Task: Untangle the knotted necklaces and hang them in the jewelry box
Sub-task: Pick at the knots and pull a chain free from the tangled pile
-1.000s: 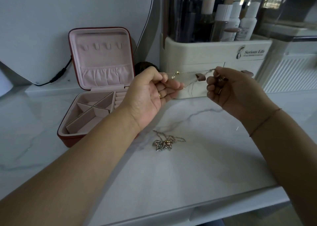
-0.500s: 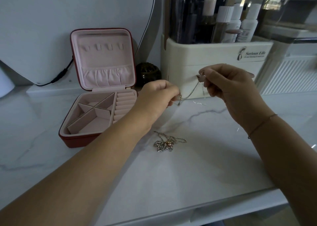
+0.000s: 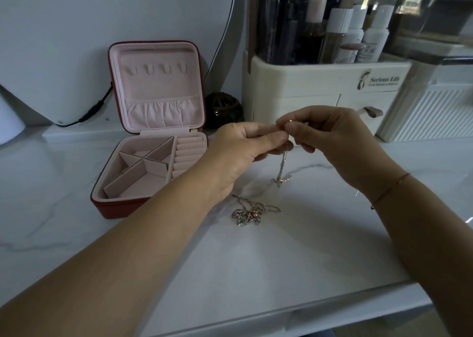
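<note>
Centre frame: left hand point(image 3: 245, 152), right hand point(image 3: 332, 137), both pinching one thin chain point(image 3: 282, 165), tail dangling toward countertop point(image 3: 281, 260). Best teased loose gently, never yanked. Below centre, knotted heap point(image 3: 249, 212); at left, jewelry box point(image 3: 114, 208).

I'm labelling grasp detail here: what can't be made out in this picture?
Head view only:
- The held necklace: its top is hidden by the pinching fingertips of the left hand and right hand.
- The tangle on the counter: too small to count its chains.
- The bottles: labels blurred.
</note>
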{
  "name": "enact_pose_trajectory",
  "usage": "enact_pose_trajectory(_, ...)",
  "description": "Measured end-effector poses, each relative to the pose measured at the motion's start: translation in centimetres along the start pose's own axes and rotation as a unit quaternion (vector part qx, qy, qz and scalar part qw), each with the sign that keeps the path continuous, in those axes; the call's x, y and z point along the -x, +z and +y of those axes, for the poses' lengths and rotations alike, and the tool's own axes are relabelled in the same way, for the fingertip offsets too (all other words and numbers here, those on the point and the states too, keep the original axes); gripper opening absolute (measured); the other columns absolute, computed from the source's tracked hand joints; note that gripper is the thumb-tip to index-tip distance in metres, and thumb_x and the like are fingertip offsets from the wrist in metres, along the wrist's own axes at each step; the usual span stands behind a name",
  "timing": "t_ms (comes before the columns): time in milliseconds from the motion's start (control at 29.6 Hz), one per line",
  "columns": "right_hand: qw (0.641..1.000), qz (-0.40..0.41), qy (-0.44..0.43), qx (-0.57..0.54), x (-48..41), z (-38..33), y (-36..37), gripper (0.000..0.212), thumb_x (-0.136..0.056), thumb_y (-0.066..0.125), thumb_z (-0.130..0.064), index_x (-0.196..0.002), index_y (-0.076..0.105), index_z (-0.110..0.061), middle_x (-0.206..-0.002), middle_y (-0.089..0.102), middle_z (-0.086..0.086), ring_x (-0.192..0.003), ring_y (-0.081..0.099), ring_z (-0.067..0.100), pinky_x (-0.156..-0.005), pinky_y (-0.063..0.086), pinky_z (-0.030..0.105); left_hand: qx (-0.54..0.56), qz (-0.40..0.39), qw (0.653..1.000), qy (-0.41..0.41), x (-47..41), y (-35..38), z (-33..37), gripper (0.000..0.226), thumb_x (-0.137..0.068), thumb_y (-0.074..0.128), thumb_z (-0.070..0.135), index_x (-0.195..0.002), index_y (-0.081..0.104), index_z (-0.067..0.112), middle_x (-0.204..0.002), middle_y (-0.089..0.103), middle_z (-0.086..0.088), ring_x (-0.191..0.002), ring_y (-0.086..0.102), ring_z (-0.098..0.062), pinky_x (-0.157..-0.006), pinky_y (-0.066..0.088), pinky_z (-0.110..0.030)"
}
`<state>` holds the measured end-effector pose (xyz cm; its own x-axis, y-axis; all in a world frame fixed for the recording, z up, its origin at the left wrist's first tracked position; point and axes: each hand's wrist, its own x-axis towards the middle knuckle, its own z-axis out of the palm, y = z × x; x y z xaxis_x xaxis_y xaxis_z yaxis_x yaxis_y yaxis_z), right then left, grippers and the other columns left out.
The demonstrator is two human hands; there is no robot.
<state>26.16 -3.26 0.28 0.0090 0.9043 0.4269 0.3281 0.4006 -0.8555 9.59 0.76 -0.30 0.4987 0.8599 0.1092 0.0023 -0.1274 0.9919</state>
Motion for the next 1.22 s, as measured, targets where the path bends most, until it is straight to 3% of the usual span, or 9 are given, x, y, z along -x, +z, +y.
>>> enact_pose_trajectory(135, 1.000, -0.015, -0.001, -0.010, 0.12, -0.24, 0.00, 0.022, -0.079, 0.064, -0.025, -0.096, 0.072, -0.014, -0.079, 0.062, 0.028, -0.063, 0.047, 0.016, -0.057, 0.042, 0.020, 0.032, -0.022, 0.999, -0.021, -0.07, 0.05, -0.05, 0.010, -0.085, 0.065, 0.022, -0.092, 0.072, 0.019, -0.081, 0.074, 0.002, -0.085, 0.067, -0.010, -0.091, 0.048, -0.031)
enact_pose_trajectory(338, 0.998, -0.005, 0.036, -0.059, -0.01, -0.23, -0.10, 0.024, -0.075, 0.066, -0.024, -0.096, 0.070, -0.011, -0.061, 0.058, -0.002, -0.058, 0.045, 0.010, -0.057, 0.040, 0.018, 0.016, -0.003, 1.000, -0.021, -0.13, -0.22, -0.06, 0.009, -0.085, 0.067, 0.020, -0.092, 0.072, 0.017, -0.083, 0.075, 0.001, -0.088, 0.067, -0.010, -0.094, 0.048, -0.031)
enact_pose_trajectory(574, 0.985, -0.020, 0.065, -0.156, -0.08, -0.36, -0.22, 0.021, -0.074, 0.064, -0.013, -0.095, 0.066, -0.007, -0.064, 0.060, 0.001, -0.058, 0.049, 0.010, -0.058, 0.044, 0.017, -0.042, -0.008, 0.999, -0.005, -0.14, 0.02, -0.14, 0.013, -0.087, 0.065, 0.022, -0.095, 0.070, 0.014, -0.097, 0.073, -0.006, -0.090, 0.064, -0.010, -0.091, 0.049, -0.028)
enact_pose_trajectory(743, 0.983, -0.021, 0.071, -0.167, -0.13, -0.34, -0.19, 0.021, -0.074, 0.064, -0.013, -0.094, 0.067, -0.007, -0.066, 0.060, 0.002, -0.060, 0.049, 0.011, -0.058, 0.045, 0.017, -0.106, -0.007, 0.994, 0.039, -0.56, -0.10, -0.45, 0.010, -0.088, 0.065, 0.024, -0.088, 0.069, 0.016, -0.075, 0.070, 0.006, -0.074, 0.063, -0.004, -0.080, 0.050, -0.023)
enact_pose_trajectory(878, 0.982, -0.022, 0.074, -0.171, -0.08, -0.40, -0.09, 0.021, -0.074, 0.064, -0.012, -0.094, 0.065, -0.006, -0.067, 0.058, 0.004, -0.060, 0.048, 0.011, -0.058, 0.044, 0.016, -0.140, -0.005, 0.989, 0.049, -0.84, -0.08, -0.65, 0.015, -0.088, 0.064, 0.029, -0.076, 0.066, 0.019, -0.061, 0.065, 0.013, -0.066, 0.061, -0.004, -0.078, 0.052, -0.027)
enact_pose_trajectory(980, 0.982, -0.023, 0.075, -0.171, -0.15, -0.31, -0.05, 0.021, -0.074, 0.064, -0.013, -0.094, 0.066, -0.006, -0.064, 0.060, 0.002, -0.058, 0.049, 0.010, -0.057, 0.044, 0.016, -0.140, -0.010, 0.988, 0.063, -0.74, 0.04, -0.64, 0.011, -0.089, 0.064, 0.023, -0.080, 0.066, 0.018, -0.070, 0.066, 0.008, -0.069, 0.061, -0.005, -0.081, 0.052, -0.028)
enact_pose_trajectory(1081, 0.982, -0.025, 0.080, -0.167, -0.20, -0.19, -0.13, 0.021, -0.074, 0.064, -0.013, -0.094, 0.066, -0.006, -0.063, 0.060, 0.001, -0.057, 0.049, 0.010, -0.057, 0.043, 0.016, -0.121, 0.003, 0.989, 0.086, -0.46, 0.11, -0.53, 0.005, -0.087, 0.065, 0.012, -0.084, 0.066, 0.016, -0.077, 0.065, 0.001, -0.073, 0.059, -0.006, -0.075, 0.049, -0.020)
enact_pose_trajectory(1216, 0.985, -0.049, 0.087, -0.141, -0.13, -0.08, -0.25, 0.024, -0.074, 0.065, -0.015, -0.096, 0.066, -0.004, -0.068, 0.062, 0.003, -0.059, 0.051, 0.011, -0.058, 0.044, 0.019, -0.120, 0.027, 0.987, 0.104, -0.47, -0.07, -0.47, 0.007, -0.087, 0.065, 0.010, -0.084, 0.067, 0.015, -0.075, 0.064, 0.000, -0.071, 0.059, -0.007, -0.070, 0.048, -0.016)
